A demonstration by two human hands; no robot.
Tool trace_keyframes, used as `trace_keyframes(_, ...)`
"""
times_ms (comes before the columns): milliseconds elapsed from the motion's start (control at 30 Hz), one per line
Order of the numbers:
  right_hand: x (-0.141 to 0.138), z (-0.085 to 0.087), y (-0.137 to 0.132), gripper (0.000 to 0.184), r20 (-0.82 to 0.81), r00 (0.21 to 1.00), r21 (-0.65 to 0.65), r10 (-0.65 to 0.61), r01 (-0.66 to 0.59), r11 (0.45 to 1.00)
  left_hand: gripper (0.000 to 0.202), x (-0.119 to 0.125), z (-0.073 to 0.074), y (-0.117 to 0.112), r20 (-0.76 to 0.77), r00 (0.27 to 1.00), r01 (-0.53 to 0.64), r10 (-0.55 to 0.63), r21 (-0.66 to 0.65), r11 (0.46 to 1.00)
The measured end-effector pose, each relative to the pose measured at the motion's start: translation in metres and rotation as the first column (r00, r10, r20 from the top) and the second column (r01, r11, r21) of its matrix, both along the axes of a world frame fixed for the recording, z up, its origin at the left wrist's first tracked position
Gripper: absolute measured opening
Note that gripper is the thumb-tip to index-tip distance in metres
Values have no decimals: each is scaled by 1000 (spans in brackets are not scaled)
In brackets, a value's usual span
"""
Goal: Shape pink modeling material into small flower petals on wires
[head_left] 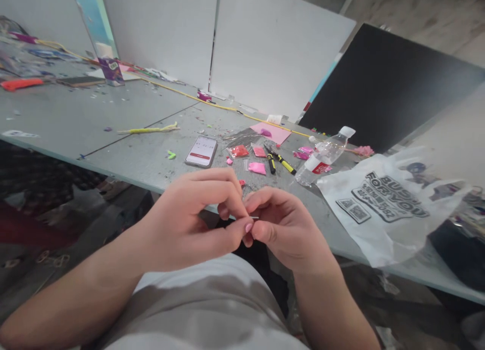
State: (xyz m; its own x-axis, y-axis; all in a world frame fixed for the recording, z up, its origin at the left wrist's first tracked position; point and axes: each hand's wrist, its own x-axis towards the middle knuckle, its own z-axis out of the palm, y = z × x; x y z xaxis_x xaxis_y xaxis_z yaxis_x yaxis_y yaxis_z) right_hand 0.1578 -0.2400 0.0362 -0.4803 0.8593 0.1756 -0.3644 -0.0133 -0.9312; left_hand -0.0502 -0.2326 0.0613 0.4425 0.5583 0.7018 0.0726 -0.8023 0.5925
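My left hand [204,213] and my right hand [288,229] meet at their fingertips in front of my body, just past the table's near edge. Both are closed in a pinch, thumb against fingers. A thin pale sliver [254,218] shows between the fingertips; its kind is too small to tell. The pink spot at my left thumb tip may be a nail or a bit of clay. Beyond the hands lie a bag of pink clay [257,168], a bag of red clay [239,151] and yellow-and-black pliers [286,164].
A phone [201,151] with a running timer lies left of the clay bags. At right are a clear plastic bottle [320,158] and a white plastic bag [379,213] overhanging the edge. Yellow-green twisted strands [151,130], a pink sheet [278,133] and a yellow cord [189,96] lie farther back.
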Motion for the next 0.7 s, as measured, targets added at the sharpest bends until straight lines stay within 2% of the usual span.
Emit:
trace_keyframes(100, 1, -7, 3, 20, -33, 999, 56, 17, -15, 998, 17, 3, -1, 1, 43, 999, 24, -23, -38, 999)
trace_keyframes(167, 1, -8, 4, 19, -41, 998, 206, -54, 61, 977, 18, 4, -2, 2, 54, 998, 29, -24, -86, 996)
trace_keyframes(200, 1, -7, 4, 20, -41, 993, 317, -108, 116, 941, 18, 4, -3, 2, 60, 998, 37, -30, -116, 993)
trace_keyframes(233, 2, -4, 4, 22, -36, 985, 443, -170, 169, 881, 17, 4, -4, 3, 66, 997, 52, -42, -149, 988)
trace_keyframes(267, 2, -1, 3, 24, -22, 972, 574, -233, 203, 793, 17, 4, -5, 4, 70, 996, 73, -61, -181, 981)
trace_keyframes(333, 3, 8, 0, 25, 31, 935, 790, -353, 194, 582, 19, 3, -6, 5, 62, 993, 112, -100, -237, 965)
trace_keyframes(367, 3, 13, -1, 23, 59, 912, 858, -405, 161, 487, 20, 3, -6, 6, 52, 992, 124, -114, -258, 958)
trace_keyframes(400, 4, 17, -2, 21, 83, 890, 901, -448, 124, 415, 22, 2, -6, 6, 37, 992, 128, -122, -278, 952)
trace_keyframes(467, 4, 22, -3, 19, 116, 860, 938, -497, 70, 340, 23, 1, -5, 7, 6, 993, 118, -122, -306, 945)
trace_keyframes(533, 3, 23, -4, 19, 120, 844, 946, -522, 63, 318, 22, -1, -6, 10, -18, 993, 107, -119, -319, 942)
trace_keyframes(600, 2, 20, -5, 19, 103, 827, 934, -553, 111, 339, 20, -2, -7, 13, -17, 992, 112, -124, -329, 938)
trace_keyframes(700, 0, 11, -6, 20, 69, 810, 848, -582, 259, 462, 22, -2, -12, 18, 19, 992, 120, -121, -357, 926)
